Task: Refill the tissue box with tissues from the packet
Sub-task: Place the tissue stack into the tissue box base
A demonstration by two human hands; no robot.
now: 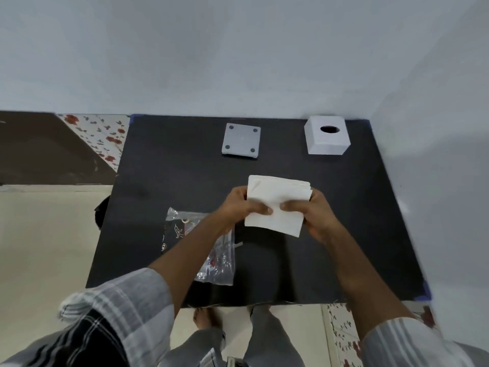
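A stack of white tissues [277, 192] is held above the middle of the black table [164, 160]. My left hand [242, 207] grips its left edge and my right hand [315, 210] grips its right edge, thumbs on top near the centre. The clear plastic packet [219, 263] lies flat on the table under my left forearm and looks emptied. The white tissue box [326, 139], with a round hole in its top, stands at the far right corner. Its grey base plate [241, 140], with dots at its corners, lies apart to the left of the box.
A pale wall runs behind and to the right of the table. Floral-patterned tiles [103, 136] and a dark surface show at the far left. Beige floor, my legs and a bare foot [203, 317] appear below the table's front edge.
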